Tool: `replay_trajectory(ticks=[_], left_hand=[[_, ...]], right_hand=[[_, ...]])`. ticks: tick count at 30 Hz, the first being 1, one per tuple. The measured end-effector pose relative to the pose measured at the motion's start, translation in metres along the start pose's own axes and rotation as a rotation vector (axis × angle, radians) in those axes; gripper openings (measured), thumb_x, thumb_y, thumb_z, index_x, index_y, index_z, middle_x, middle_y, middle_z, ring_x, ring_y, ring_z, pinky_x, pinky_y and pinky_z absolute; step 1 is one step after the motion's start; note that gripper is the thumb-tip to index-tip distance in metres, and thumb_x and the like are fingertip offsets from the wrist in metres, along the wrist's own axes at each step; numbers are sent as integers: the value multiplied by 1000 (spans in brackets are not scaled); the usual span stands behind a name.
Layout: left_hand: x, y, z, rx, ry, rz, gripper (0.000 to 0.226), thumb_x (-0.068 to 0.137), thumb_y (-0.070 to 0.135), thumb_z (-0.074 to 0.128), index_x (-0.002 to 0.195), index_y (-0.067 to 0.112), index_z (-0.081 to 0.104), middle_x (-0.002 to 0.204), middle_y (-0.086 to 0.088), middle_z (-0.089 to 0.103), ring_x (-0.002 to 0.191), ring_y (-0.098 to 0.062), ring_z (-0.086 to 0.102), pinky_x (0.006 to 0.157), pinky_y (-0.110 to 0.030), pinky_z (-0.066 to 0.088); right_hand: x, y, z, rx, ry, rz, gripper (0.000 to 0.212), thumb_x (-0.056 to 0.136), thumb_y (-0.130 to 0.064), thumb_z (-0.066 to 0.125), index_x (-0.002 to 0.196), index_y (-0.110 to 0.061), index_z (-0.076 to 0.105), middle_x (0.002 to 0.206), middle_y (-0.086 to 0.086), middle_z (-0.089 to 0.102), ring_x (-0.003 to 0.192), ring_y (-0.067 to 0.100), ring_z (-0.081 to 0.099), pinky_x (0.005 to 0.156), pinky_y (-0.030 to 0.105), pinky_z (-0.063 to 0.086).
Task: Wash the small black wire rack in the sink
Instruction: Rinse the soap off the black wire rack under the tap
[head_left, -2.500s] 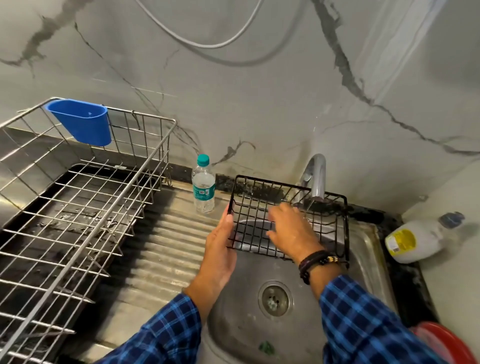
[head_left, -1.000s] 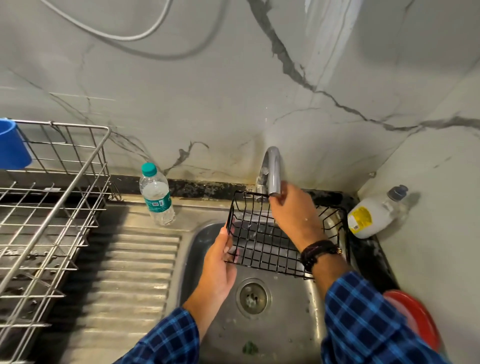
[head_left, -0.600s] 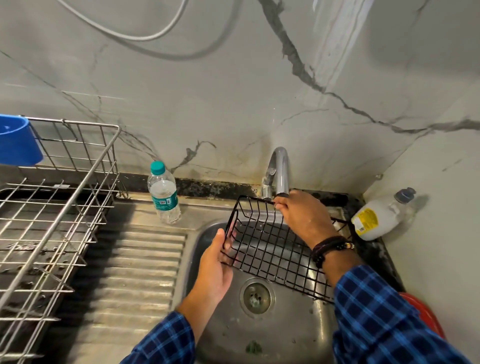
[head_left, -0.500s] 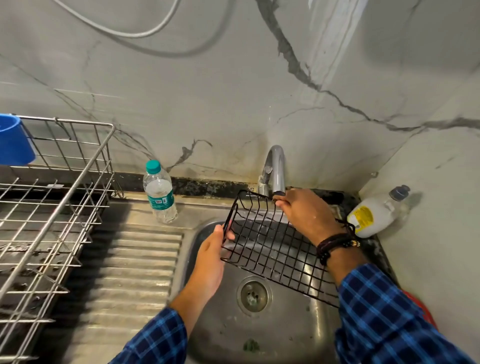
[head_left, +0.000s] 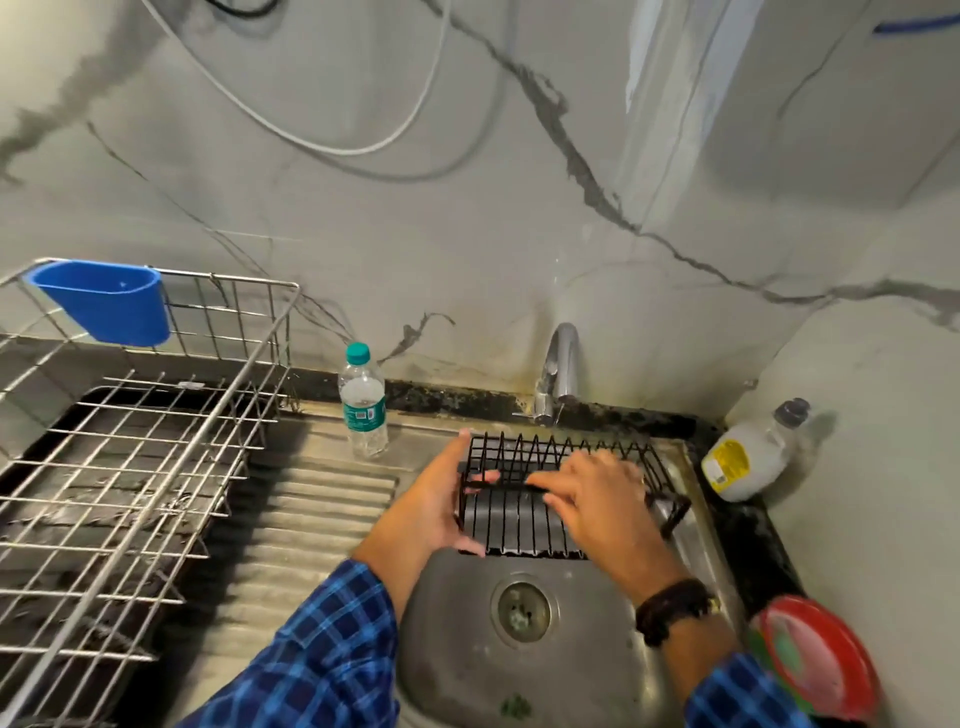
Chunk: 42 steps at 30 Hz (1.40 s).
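Head view: small black wire rack (head_left: 545, 499) held over the back half of the steel sink (head_left: 457, 649), below the tap (head_left: 561, 364). Left hand (head_left: 431, 509) clasps the rack's left end, fingers curled round the wires. Right hand (head_left: 597, 504) lies on top, fingers spread flat; grip cannot be told through blur. Left of the fingers: ribbed drainboard (head_left: 311, 519), water bottle (head_left: 362, 402), steel dish rack (head_left: 130, 467) with blue cup (head_left: 104, 301). Right: soap bottle (head_left: 748, 457), red plate (head_left: 826, 654). Veined marble wall (head_left: 467, 234) behind
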<state>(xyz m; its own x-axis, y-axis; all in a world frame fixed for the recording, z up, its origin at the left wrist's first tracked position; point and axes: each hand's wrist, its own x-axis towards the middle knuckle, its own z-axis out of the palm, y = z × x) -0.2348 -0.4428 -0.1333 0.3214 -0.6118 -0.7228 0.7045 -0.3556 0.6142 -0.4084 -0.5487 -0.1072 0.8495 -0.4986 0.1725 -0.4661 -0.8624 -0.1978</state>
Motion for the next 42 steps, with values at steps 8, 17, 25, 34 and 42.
replay_trajectory(ticks=[8,17,25,34,42], left_hand=[[-13,-17,16,-20,-14,475,71,78,60,74,123,5,68,117,-17,74,113,-29,70,102,-43,51],[-38,-26,3,249,8,790,56,97,66,37,149,49,39,163,3,31,151,-12,27,118,-29,23],[-21,-31,-6,400,335,591,44,108,46,29,104,24,66,112,0,71,118,-22,60,104,-32,38],[-6,-15,-12,380,207,198,61,92,73,46,132,27,52,117,-1,72,109,-21,60,91,-48,52],[33,-16,22,117,291,234,62,102,64,28,133,18,55,105,-7,71,111,-29,63,87,-50,55]], right_hand=[[-55,-15,5,114,292,40,29,89,-41,69,119,-39,68,96,-15,61,97,11,53,91,30,38],[-58,68,-6,1682,20,1030,67,70,-82,64,122,-39,62,112,-1,62,91,27,60,90,62,50],[-41,56,-15,1615,70,814,18,90,-32,69,106,-32,60,114,-7,60,114,16,51,98,56,43],[-43,54,25,1588,194,719,40,86,-56,68,122,-41,63,136,-17,59,135,9,44,117,55,23],[-20,69,40,1352,488,821,41,101,-40,52,139,-26,51,137,-13,51,128,7,45,110,33,31]])
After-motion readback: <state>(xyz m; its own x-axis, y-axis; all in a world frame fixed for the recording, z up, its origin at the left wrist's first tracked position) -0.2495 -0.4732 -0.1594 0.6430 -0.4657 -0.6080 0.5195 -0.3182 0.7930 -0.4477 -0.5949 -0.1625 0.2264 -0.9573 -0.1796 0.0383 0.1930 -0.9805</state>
